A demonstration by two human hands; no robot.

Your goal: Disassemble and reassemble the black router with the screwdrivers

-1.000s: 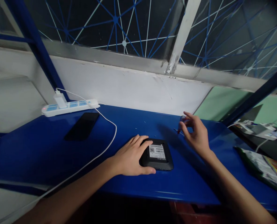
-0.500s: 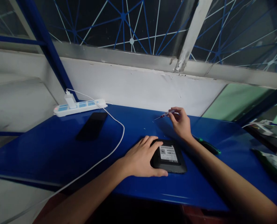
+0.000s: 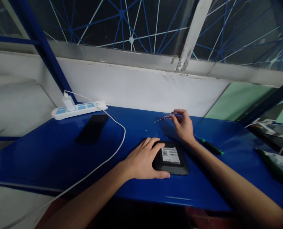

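Note:
My left hand [image 3: 142,159] lies over the left side of a flat black electronic device [image 3: 183,163], its fingers at the far edge and its thumb at the near edge. On the device's upper face is a white label [image 3: 170,155] with a square code. Above the table behind it, my right hand [image 3: 183,125] pinches a small screwdriver [image 3: 166,117] with a purplish handle. The thin shaft points left and down, its tip at a tiny light piece [image 3: 154,122], perhaps a screw. Whether they touch, I cannot tell. Another tiny piece [image 3: 146,130] lies nearby.
A green-handled screwdriver [image 3: 211,147] lies right of the device, beside my right forearm. On the left are a black phone [image 3: 92,128], a white power strip [image 3: 80,109] with a charger plugged in, and a white cable [image 3: 108,159] crossing the blue table [image 3: 48,152].
The screwdriver tip has shifted slightly relative to the tiny light piece and now coincides with it in view. My left hand keeps its place on the device. The whole view has shifted a little.

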